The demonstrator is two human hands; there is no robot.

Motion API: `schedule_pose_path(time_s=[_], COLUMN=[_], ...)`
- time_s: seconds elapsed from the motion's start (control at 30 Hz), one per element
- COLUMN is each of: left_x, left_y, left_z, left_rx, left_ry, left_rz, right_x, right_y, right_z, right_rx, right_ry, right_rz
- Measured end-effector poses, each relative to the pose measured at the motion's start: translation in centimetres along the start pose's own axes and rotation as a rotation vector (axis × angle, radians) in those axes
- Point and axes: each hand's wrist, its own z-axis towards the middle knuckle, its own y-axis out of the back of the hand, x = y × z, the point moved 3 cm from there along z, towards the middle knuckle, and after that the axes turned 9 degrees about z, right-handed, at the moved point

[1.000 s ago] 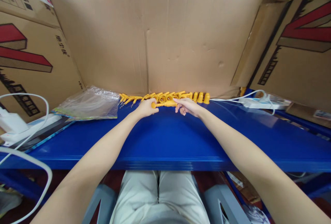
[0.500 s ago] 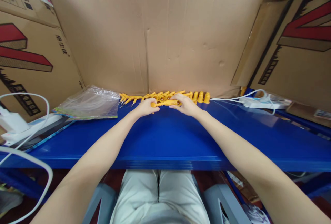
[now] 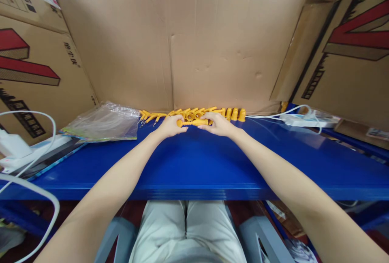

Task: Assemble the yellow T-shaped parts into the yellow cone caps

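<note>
One wide blue desk [image 3: 197, 165] spanned the view, and a tall cardboard panel [image 3: 227, 52] stood along its far side, probably set there to screen off the workspace. Two printed cartons, a left carton [image 3: 36, 76] and a right carton [image 3: 352, 76], flanked the panel, seemingly closing in the sides. A clear plastic bag [image 3: 103, 127] lay flat on the desk at the left. Beyond the hands to the right, a white power strip [image 3: 306, 121] rested near the right carton, with a pale cable running from it toward the middle.

The left hand [image 3: 168, 127] and the right hand [image 3: 221, 125] met near the panel's foot. The left hand's grip was clamped on one end of a yellow tool [image 3: 196, 122], and the right hand's grip was closed on its other end. The tool lay crosswise between them, its twisted stem toward the left and its thicker barrel toward the right; holding both ends likely kept it steady and level. Whether it touched the desk could not be told.

Behind it ran a row of yellow branched pieces [image 3: 154, 115], apparently lined up to keep them together. Several yellow cups [image 3: 242, 115] stood upright at the right end, while thin metal coils [image 3: 141, 123] showed at the left.
</note>
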Motion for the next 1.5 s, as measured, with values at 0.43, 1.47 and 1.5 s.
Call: schedule_pose_path(time_s=[0.43, 1.47, 1.5], left_x=[-0.2, -0.8, -0.9], left_y=[0.4, -0.2, -0.5], left_z=[-0.3, -0.5, -0.5], left_rx=[-0.138, -0.043, -0.008], left_ry=[-0.086, -0.152, -0.165], left_rz=[0.212, 0.141, 0.134], right_x=[0.5, -3.7, -3.7], right_y=[0.4, 3.9, 3.6], right_z=[0.0, 4.3, 4.6], right_rx=[0.048, -0.68, -0.668], right_ry=[-0.17, -0.367, -0.344], right_rz=[0.126, 0.54, 0.466])
